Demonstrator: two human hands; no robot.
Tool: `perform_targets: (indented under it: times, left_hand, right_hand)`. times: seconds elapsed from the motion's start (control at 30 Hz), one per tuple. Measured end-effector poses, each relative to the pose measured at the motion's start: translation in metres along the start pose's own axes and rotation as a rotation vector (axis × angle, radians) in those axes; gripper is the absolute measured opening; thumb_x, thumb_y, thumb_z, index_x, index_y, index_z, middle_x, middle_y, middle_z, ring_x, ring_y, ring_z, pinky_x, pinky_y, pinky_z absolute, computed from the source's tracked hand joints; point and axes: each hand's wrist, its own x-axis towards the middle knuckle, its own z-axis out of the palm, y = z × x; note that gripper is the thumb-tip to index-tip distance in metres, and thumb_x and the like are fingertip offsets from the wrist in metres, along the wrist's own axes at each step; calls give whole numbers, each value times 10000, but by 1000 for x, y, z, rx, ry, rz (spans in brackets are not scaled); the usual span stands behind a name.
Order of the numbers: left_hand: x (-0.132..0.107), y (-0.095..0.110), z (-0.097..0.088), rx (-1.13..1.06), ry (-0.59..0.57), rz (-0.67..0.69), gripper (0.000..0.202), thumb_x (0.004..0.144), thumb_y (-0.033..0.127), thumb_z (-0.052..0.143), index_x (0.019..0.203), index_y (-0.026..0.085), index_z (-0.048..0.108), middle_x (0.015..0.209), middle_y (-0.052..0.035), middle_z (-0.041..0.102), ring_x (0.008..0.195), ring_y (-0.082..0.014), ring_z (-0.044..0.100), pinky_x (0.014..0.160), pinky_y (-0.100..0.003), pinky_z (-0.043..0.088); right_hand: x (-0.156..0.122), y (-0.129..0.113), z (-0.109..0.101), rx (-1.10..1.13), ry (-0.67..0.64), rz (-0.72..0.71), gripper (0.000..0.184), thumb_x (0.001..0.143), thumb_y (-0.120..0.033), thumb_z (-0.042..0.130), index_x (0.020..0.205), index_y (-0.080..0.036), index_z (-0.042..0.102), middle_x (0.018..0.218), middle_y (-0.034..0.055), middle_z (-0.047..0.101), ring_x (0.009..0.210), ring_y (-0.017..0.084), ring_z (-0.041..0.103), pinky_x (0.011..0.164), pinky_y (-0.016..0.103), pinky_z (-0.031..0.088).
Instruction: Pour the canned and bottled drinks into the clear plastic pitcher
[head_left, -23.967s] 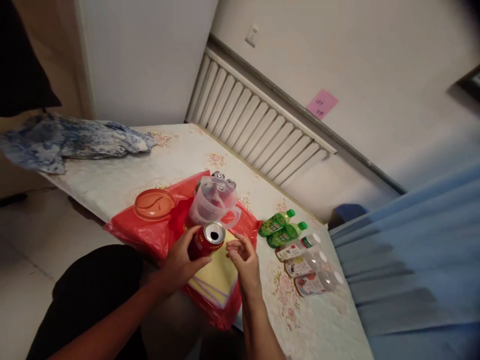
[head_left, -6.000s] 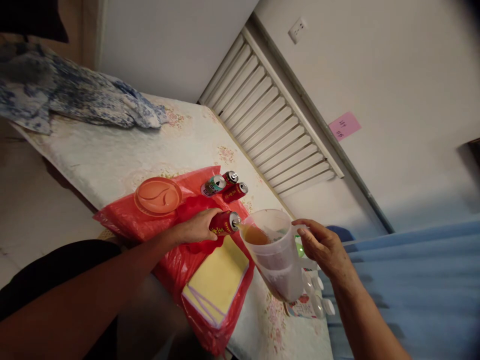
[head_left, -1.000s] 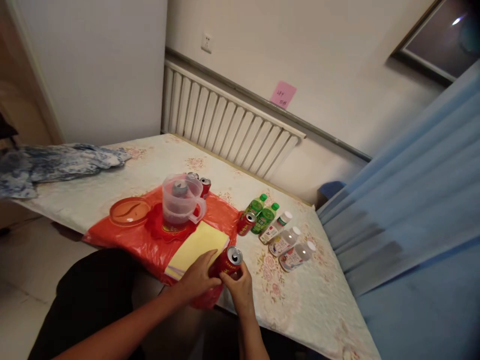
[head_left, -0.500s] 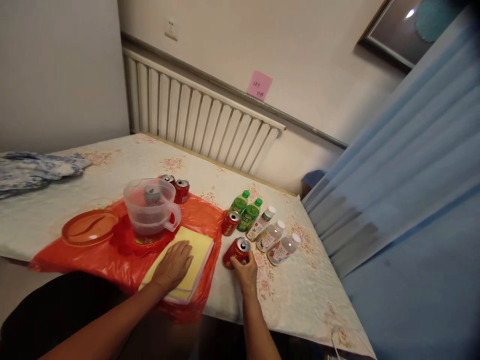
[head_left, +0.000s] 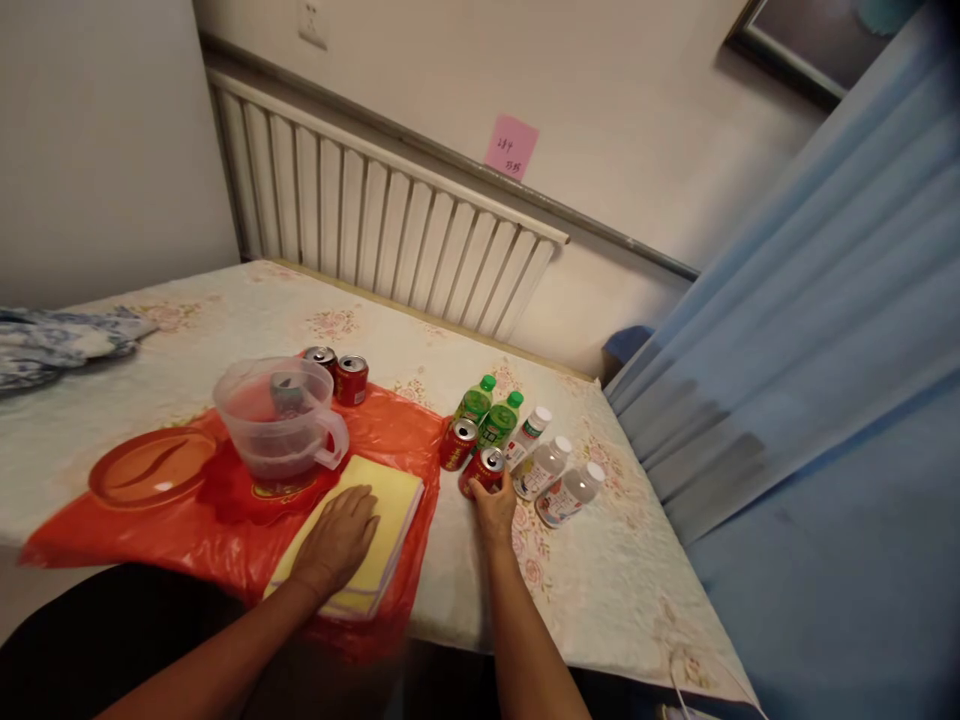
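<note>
My right hand is closed round a red drink can, which stands upright beside another red can. Behind these cans are two green-capped bottles. To their right, white-capped bottles stand in a row. My left hand lies flat, fingers out, on a folded yellow cloth. That cloth rests on a red plastic bag. Left of it, a clear plastic jug with a handle stands on a red scalloped dish.
Two more cans stand behind the jug. A round orange-red lid lies at the left of the bag. Patterned fabric is heaped at the far left. A radiator runs along the wall, and a blue curtain hangs at right.
My right hand has moved the red can away from me, up close to the other red can and the bottles. My left hand stays on the cloth. The view has shifted slightly.
</note>
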Motion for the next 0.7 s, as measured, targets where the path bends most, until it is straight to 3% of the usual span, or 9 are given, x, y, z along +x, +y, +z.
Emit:
perform_targets:
  times: [0.17,0.3,0.5,0.7]
  left_hand:
    - [0,-2,3,6,-12,2,318,968,314,456,1141,152,668,1270,-175,676,1220,-313,603,1083,-493,466]
    - [0,-2,3,7,-18,5,312,970,310,455,1136,152,668,1276,-172,674,1220,-319,599,1077,-497,466]
    - [-1,-1,2,-19,7,11,314,976,311,443,1137,157,665,1268,-175,677,1223,-319,597,1073,-505,465]
    - [-2,-2,3,-44,8,-3,303,971,329,454,1133,183,665,1279,-162,677,1228,-314,600,1065,-501,471]
  right_hand:
    - [-2,-1,2,64,-18,9,737,609,-313,769,1305,-126,611,1150,128,738,979,269,714,864,367,563]
    - [-9,7,2,-6,68,-9,747,615,-339,774,1304,-111,601,1218,162,695,1066,284,679,906,368,535]
    - [-18,24,1,-178,117,-132,620,639,-386,775,1186,-128,637,1152,155,664,1055,288,624,953,400,503]
    - [-15,27,4,-192,104,-150,582,665,-383,760,1178,-138,635,1116,136,667,1014,275,624,919,384,504]
